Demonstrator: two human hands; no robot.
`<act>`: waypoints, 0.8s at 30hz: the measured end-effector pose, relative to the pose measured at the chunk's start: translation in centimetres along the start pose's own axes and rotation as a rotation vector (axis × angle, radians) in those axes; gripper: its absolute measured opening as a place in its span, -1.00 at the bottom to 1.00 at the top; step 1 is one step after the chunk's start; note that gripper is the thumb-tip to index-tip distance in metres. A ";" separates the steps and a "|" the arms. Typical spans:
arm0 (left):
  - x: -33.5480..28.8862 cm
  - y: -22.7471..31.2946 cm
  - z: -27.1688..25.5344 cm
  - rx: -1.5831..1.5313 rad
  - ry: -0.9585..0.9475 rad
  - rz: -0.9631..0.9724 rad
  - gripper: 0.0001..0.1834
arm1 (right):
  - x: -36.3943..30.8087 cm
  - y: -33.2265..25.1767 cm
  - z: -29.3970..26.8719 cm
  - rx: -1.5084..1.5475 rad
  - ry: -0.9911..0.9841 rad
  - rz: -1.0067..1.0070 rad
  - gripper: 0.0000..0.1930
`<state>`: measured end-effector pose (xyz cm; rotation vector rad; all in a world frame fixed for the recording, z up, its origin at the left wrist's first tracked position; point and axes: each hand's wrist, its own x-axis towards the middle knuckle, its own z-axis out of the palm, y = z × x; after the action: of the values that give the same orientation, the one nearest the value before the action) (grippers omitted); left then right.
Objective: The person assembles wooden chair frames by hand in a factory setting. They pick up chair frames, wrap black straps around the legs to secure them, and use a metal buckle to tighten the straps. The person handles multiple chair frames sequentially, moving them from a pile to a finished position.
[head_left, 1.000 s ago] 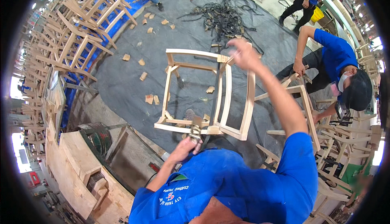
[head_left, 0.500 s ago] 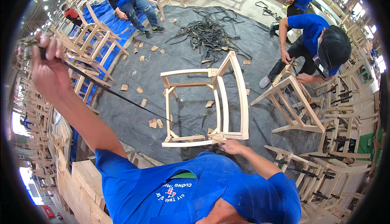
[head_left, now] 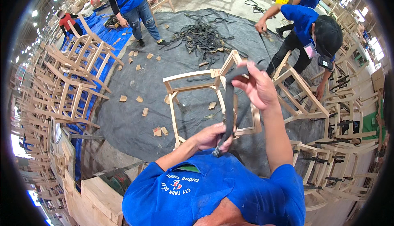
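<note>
A black strap (head_left: pixel 229 103) runs between my two hands in front of my chest. My left hand (head_left: pixel 210 137) grips its lower part, where a metal buckle (head_left: pixel 217 151) hangs just below the fingers. Higher and to the right, my right hand (head_left: pixel 259 87) has its fingers curled round the upper part of the strap, which bends over there. Beyond my hands a pale wooden chair frame (head_left: pixel 189 76) rests on the dark sheet. My hands and the strap hide part of its right side and near edge.
On the dark tarpaulin (head_left: pixel 119 123) lie a heap of black straps (head_left: pixel 203 35) and scattered wood scraps (head_left: pixel 157 131). A co-worker (head_left: pixel 324 33) bends over another chair frame (head_left: pixel 305 88) at right. Stacked chairs (head_left: pixel 84 58) stand at left; another person (head_left: pixel 129 0) stands at the back.
My left hand has come from far out at the upper left back to my chest. My right hand has risen from the chair's near edge. The strap no longer stretches across to the left.
</note>
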<state>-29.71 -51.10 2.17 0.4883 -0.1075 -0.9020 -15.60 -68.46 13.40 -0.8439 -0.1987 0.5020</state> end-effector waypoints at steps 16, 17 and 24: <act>13.4 34.4 -6.9 1.604 0.745 0.182 -0.70 | -30.4 18.9 -7.0 -0.348 1.128 0.353 -0.70; 12.4 39.5 -5.1 1.785 0.805 0.376 -0.66 | -30.2 19.5 -7.5 -0.375 1.098 0.308 -0.71; 20.8 43.0 5.1 2.102 0.550 0.909 -0.58 | -35.3 18.5 -7.8 -0.737 1.262 0.125 -0.63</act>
<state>13.02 -46.71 23.72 2.3328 -0.7164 0.6294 -49.77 -80.92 -4.72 -1.7457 0.8883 -0.0855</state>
